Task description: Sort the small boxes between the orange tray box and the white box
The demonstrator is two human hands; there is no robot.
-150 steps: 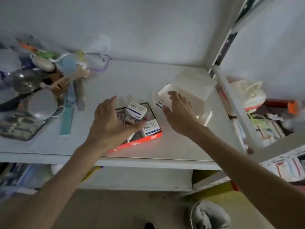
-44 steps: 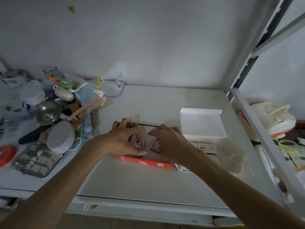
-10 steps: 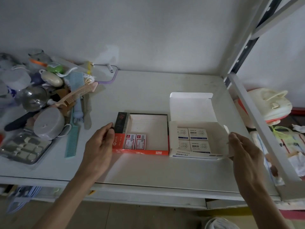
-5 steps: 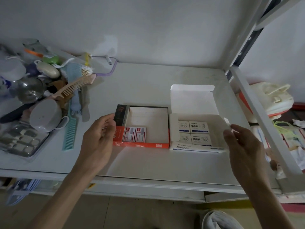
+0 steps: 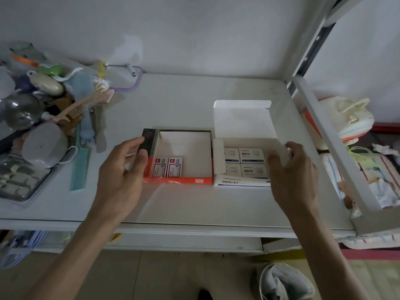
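Observation:
An orange tray box lies on the shelf's middle, holding two red-and-white small boxes in its front left corner. Touching its right side is the white box, lid folded back, with several small white boxes printed in blue inside. My left hand grips the tray's left side, fingers on its dark flap. My right hand holds the white box's right side flap and hides that corner.
A pile of clutter fills the shelf's left end: combs, a steel bowl, a grey round container. A metal upright and rail bound the right side, with bags beyond. The shelf's front edge runs below the boxes.
Both hands have closed in: the left now touches the orange tray's left flap, and the right has taken hold of the white box's right flap. The boxes have stayed put.

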